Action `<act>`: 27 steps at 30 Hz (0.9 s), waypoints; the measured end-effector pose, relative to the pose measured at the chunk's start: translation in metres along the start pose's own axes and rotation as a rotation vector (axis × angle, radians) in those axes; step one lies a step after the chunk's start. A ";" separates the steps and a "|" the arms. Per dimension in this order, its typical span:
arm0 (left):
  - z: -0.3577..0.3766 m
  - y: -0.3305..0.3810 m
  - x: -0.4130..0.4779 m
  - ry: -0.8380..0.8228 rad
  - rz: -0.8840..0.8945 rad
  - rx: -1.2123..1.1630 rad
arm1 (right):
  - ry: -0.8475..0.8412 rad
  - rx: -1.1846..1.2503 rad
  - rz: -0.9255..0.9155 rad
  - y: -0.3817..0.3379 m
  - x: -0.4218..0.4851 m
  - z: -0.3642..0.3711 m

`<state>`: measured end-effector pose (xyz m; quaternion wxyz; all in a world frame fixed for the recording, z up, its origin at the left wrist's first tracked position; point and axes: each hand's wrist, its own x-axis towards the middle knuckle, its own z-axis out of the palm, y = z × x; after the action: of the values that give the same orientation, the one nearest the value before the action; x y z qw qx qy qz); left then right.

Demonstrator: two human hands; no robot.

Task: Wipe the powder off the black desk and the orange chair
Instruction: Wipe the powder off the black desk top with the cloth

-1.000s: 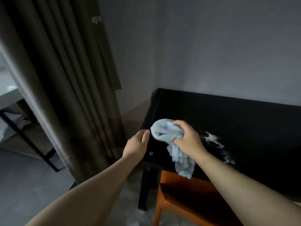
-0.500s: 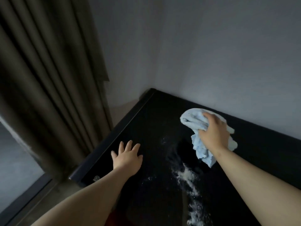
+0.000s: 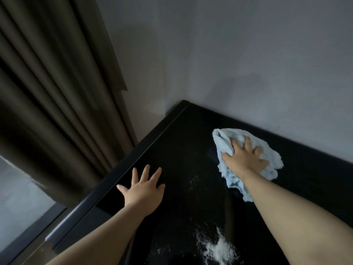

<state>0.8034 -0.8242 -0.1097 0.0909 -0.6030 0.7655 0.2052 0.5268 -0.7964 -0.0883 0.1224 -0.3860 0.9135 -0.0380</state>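
Both bare arms reach forward: the left hand (image 3: 143, 190) lies flat, fingers spread, near the desk's (image 3: 191, 142) left edge, while the right hand (image 3: 244, 159) clutches a cloth (image 3: 271, 158) near the back edge.

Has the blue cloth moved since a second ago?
Yes: the blue cloth, under the right hand, went from the black desk's front edge to near the wall.
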 end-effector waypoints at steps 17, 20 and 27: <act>-0.005 -0.016 0.007 0.075 0.092 0.069 | 0.049 0.519 -0.951 -0.017 -0.034 -0.002; -0.009 -0.012 0.008 0.079 0.104 0.075 | 0.184 0.314 -0.542 -0.039 0.021 -0.024; -0.013 -0.014 0.013 0.049 0.109 0.039 | -0.095 0.054 -0.150 -0.113 0.067 -0.004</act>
<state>0.8147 -0.8434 -0.1055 0.0726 -0.5634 0.8030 0.1803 0.5594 -0.9236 -0.0793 0.1728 -0.4514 0.8738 -0.0533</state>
